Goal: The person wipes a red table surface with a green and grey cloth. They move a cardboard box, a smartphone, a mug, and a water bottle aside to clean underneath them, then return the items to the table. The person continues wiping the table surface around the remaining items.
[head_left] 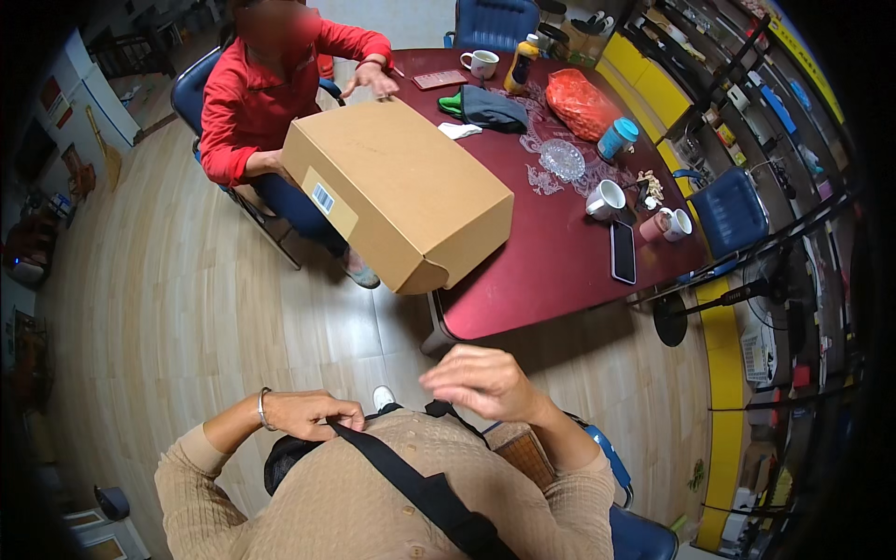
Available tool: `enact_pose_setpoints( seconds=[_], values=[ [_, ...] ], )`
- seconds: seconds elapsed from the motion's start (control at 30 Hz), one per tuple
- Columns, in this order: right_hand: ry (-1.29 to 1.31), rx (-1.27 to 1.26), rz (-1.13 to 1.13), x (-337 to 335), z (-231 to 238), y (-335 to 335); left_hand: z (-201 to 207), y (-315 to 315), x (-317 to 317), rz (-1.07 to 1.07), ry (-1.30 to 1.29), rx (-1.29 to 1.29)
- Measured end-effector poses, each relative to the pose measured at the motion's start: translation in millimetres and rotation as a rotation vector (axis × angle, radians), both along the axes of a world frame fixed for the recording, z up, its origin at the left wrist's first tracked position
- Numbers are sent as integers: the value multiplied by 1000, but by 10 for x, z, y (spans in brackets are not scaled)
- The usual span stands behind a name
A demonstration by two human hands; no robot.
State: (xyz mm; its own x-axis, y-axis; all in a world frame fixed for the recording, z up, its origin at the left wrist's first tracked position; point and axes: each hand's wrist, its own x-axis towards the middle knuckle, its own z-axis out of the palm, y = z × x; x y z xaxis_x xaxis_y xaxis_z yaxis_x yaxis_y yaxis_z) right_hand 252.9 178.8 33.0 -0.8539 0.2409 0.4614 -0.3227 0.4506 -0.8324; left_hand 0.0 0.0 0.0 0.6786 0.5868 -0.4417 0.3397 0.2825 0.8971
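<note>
My left hand, with a bracelet on its wrist, is at my waist. Its curled fingers close on the upper end of a black strap that runs across my tan knit top. My right hand hovers before my body with its fingers stretched out and nothing in it, just short of the table's near corner. Ahead, a closed brown cardboard box with a white label lies tilted over the table's left edge. A person in red sits behind it, one hand at its left side and the other raised above its far edge.
On the dark red table are a phone, white mugs, a glass dish, a red plastic bag, a blue-lidded container, a bottle and a grey cloth. Blue chairs and crowded shelves stand around it.
</note>
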Motion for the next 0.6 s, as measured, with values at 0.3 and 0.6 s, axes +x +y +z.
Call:
enact_pose_setpoints(
  seconds=[0.3, 0.6],
  values=[
    [-203, -29, -347, -223, -213, 306, -73, -179, -214, -76, -69, 20],
    [10, -458, -872, -225, -831, 1656, 91, -107, -422, 147, -265, -11]
  ],
)
